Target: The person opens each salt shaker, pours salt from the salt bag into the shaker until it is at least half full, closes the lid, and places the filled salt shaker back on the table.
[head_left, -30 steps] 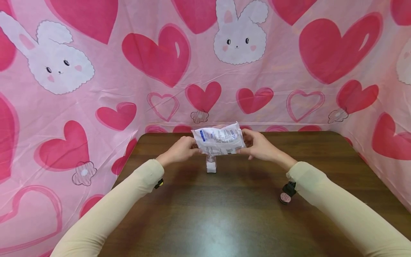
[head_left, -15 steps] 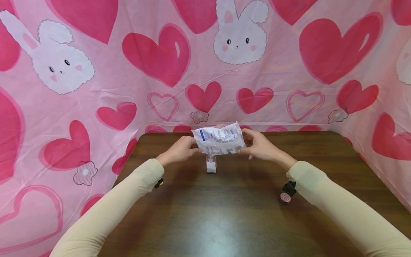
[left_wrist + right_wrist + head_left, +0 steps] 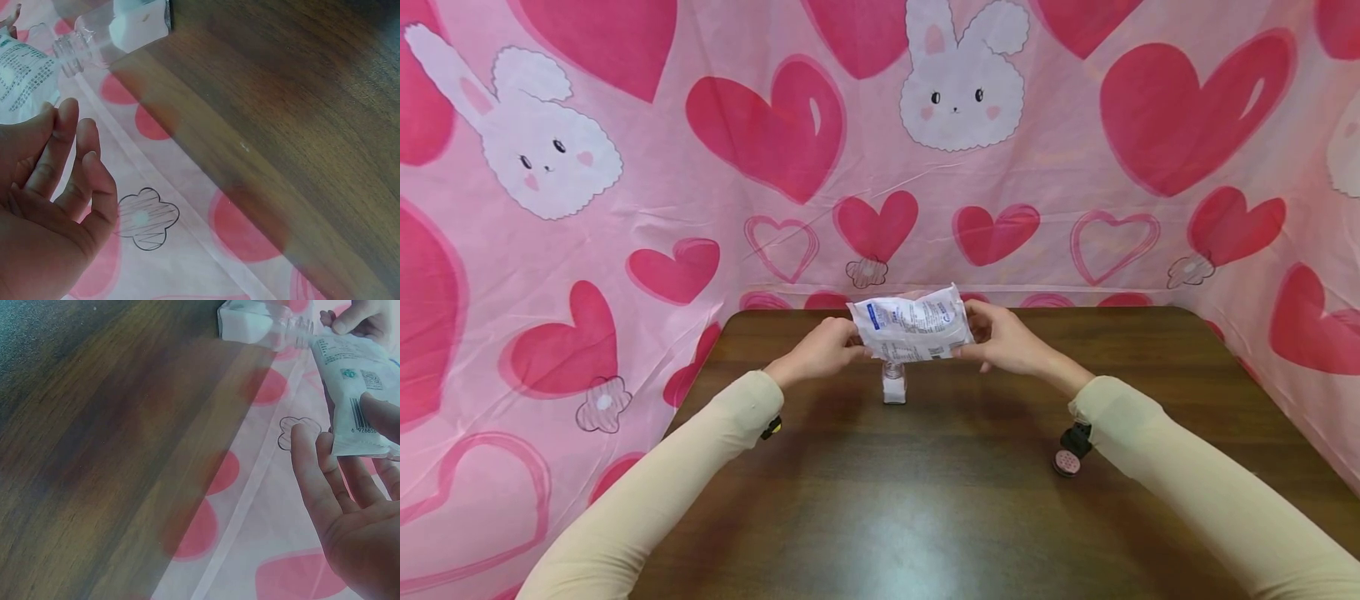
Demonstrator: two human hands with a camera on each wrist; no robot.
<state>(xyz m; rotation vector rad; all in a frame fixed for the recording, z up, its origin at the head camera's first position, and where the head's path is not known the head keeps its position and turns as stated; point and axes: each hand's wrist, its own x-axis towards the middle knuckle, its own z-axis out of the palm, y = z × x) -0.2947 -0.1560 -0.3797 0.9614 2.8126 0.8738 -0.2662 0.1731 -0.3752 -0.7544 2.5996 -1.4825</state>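
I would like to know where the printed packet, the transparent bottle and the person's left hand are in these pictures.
Printed white packet [image 3: 913, 327]: head view, middle of its printed face.
Transparent bottle [image 3: 257, 324]: right wrist view, side wall of its body.
Left hand [image 3: 47, 219]: left wrist view, on the palm.

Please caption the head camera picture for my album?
Left hand and right hand hold a white packet over a clear bottle on a brown table.
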